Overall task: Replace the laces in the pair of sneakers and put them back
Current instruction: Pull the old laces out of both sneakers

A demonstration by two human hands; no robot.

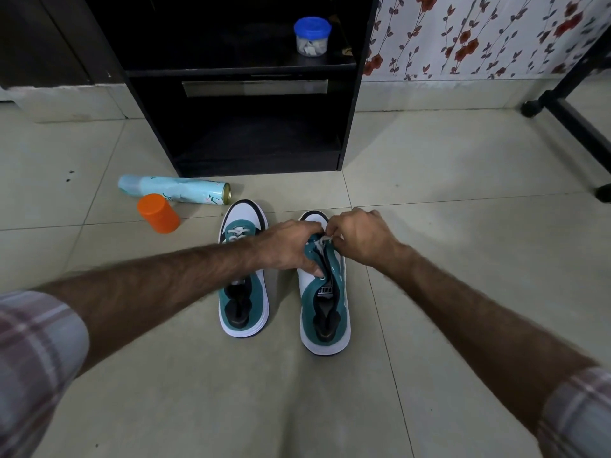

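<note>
Two sneakers, white & teal w/ black inside, stand side by side on the tiled floor point(429, 160), toes toward the black cabinet. The left sneaker point(243, 292) has a white lace in its front eyelets. On the right sneaker point(325, 309) only a bit of white lace point(322, 241) shows near the toe; eyelets below it look open.

The pale tiled floor point(446, 180) carries 2 teal-and-white sneakers side by side, toes pointing away: the left sneaker point(244, 309) and the right sneaker point(325, 328). Left of them, a light-blue spray can point(175, 189) lies on its side, with an orange lidded jar point(158, 213) just in front of it. A black shelf unit point(238, 94) stands behind; its upper shelf holds a blue-lidded jar point(312, 36).
</note>
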